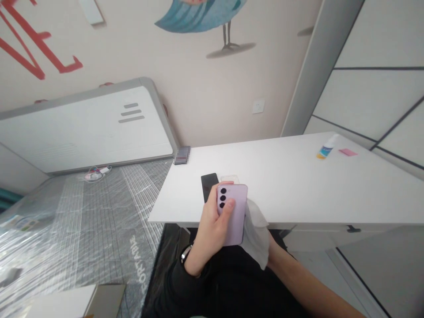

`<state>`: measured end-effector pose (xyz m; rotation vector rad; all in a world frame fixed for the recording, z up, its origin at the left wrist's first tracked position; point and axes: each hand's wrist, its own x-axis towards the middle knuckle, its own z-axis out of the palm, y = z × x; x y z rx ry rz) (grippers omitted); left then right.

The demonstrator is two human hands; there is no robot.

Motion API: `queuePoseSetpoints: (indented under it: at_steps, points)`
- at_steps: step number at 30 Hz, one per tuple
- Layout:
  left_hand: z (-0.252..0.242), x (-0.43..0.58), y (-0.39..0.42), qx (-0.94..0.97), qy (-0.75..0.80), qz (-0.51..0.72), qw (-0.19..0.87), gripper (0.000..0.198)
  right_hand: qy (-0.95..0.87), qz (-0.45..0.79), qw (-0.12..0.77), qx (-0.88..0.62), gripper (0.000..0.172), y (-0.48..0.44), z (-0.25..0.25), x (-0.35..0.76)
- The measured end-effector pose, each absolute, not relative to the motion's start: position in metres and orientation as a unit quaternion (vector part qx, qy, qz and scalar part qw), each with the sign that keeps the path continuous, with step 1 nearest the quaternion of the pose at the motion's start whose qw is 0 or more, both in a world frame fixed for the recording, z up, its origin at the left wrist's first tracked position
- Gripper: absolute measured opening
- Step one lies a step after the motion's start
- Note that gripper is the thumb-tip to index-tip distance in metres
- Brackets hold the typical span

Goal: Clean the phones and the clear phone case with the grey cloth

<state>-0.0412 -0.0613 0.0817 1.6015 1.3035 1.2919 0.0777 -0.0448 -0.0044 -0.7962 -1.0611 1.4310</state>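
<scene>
A lilac smartphone [236, 216] with three black camera lenses has its back turned up, above the front edge of the white table. My left hand [213, 223] is closed around its left side, thumb lying across the back beside the lenses. At the phone's right edge hangs a pale grey cloth [256, 236]. My right hand [270, 245] is wrapped in this cloth, its fingers hidden behind the cloth and the phone. A black phone [209, 182] lies on the table just beyond my left hand, and beside it is a clear phone case [230, 178], partly covered.
On the white table [281, 185], a white spray bottle [326, 149] with a blue label lies at the far right, near a pink slip [347, 152]. A small blurred dark box [182, 155] sits at the back left corner. Left of the table, plastic sheeting [99, 229] covers a surface.
</scene>
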Motion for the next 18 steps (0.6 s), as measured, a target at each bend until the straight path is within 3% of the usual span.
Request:
queuePoseSetpoints:
  at_steps: [5,11,13,16,18]
  points:
    - [0.060,-0.025,-0.066,0.669,0.496,0.484,0.268,0.036,-0.349,0.632,0.576,-0.382,0.054,-0.054,0.000,0.081]
    - [0.040,-0.012,-0.084,0.683,0.485,0.481,0.261,0.063,-0.364,0.551,0.647,-0.382,0.040,-0.050,0.008,0.084]
    - [0.036,-0.012,-0.085,0.668,0.459,0.490,0.321,0.076,-0.351,0.547,0.658,-0.380,0.037,-0.048,0.006,0.085]
    - [0.033,-0.019,-0.081,0.618,0.411,0.459,0.489,0.095,-0.320,0.520,0.693,-0.383,0.033,-0.045,0.002,0.086]
    - [0.032,-0.027,-0.078,0.612,0.385,0.407,0.559,0.090,-0.310,0.495,0.715,-0.385,0.034,-0.043,0.002,0.087]
